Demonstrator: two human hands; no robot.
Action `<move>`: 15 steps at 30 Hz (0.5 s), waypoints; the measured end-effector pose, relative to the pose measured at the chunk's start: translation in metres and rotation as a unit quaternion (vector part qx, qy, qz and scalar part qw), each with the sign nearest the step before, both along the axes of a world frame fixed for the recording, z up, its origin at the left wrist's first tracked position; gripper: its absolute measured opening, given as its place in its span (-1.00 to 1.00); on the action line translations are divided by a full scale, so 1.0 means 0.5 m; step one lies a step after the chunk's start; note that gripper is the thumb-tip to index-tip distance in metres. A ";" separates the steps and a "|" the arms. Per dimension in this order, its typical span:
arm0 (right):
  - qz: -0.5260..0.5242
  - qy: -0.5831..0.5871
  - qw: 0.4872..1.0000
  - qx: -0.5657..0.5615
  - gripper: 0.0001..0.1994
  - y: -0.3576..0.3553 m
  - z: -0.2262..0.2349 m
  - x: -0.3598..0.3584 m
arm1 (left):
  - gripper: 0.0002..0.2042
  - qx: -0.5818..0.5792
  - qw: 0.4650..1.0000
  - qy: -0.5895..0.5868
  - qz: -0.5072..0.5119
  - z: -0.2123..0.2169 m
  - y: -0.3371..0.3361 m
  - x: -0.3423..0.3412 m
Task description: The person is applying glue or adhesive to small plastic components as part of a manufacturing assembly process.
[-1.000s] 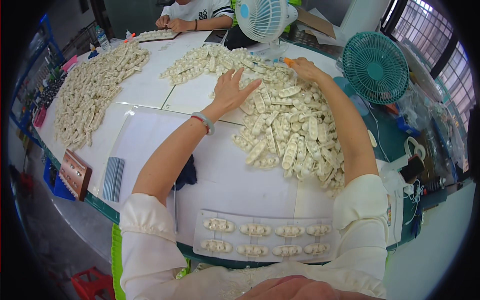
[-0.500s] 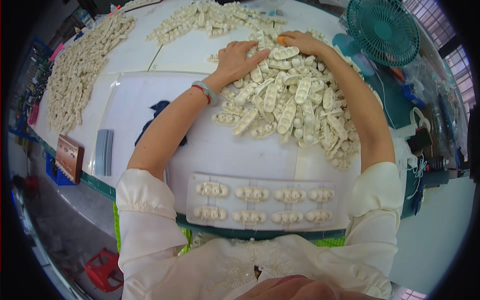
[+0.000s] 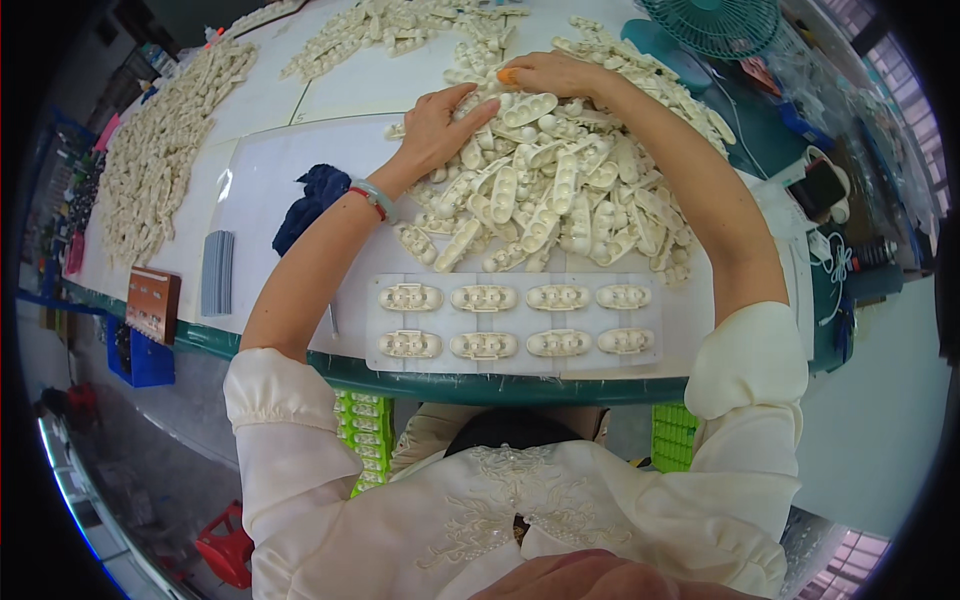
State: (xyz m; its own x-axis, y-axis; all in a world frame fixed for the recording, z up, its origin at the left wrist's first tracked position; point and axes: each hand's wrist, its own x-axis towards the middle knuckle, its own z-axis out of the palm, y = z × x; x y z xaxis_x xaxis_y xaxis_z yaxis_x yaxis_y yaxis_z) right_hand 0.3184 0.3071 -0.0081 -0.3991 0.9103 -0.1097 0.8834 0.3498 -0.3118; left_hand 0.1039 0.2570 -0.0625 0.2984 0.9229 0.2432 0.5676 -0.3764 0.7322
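My left hand (image 3: 437, 130) rests on the far left side of a large heap of cream, pod-shaped plastic pieces (image 3: 562, 180), thumb spread from the fingers. My right hand (image 3: 560, 78) lies over the heap's far edge, fingers stretched leftward, with an orange finger cover (image 3: 508, 76) on one fingertip. Neither hand grips a single piece that I can make out; some right fingertips are hidden. Close to the table's front edge lies a pale, flat tray (image 3: 515, 315) with several similar pieces set in two rows. The heap's near side almost reaches it.
More pieces lie in a long pile (image 3: 170, 160) at left and another (image 3: 390, 35) at the back. A dark blue cloth (image 3: 312, 205) sits beside my left forearm, near a grey-blue stack of strips (image 3: 217, 272) and a brown box (image 3: 152, 303). A green fan (image 3: 715, 22) stands at back right.
The whole view has shifted. Both hands have come nearer to me with the heap, narrowing the gap between heap and tray. More of the blue cloth shows.
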 end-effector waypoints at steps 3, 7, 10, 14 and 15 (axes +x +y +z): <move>0.006 0.033 0.999 0.041 -0.51 -0.020 0.027 0.015 | -0.25 -0.062 0.996 -0.064 -0.011 0.008 -0.007 -0.008; 0.050 0.044 0.983 0.173 -0.56 -0.123 0.156 0.076 | -0.26 0.025 0.997 -0.063 0.021 0.028 -0.016 -0.027; 0.050 -0.037 0.955 0.289 -0.46 -0.306 0.308 0.167 | -0.29 -0.009 0.997 -0.083 0.005 0.057 -0.054 -0.052; -0.103 0.033 0.964 0.244 -0.54 -0.582 0.426 0.315 | -0.33 -0.043 0.998 -0.038 -0.038 0.105 -0.164 -0.084; -0.161 0.012 0.908 0.386 -0.67 -0.598 0.367 0.340 | -0.35 -0.039 0.997 -0.035 -0.060 0.118 -0.195 -0.090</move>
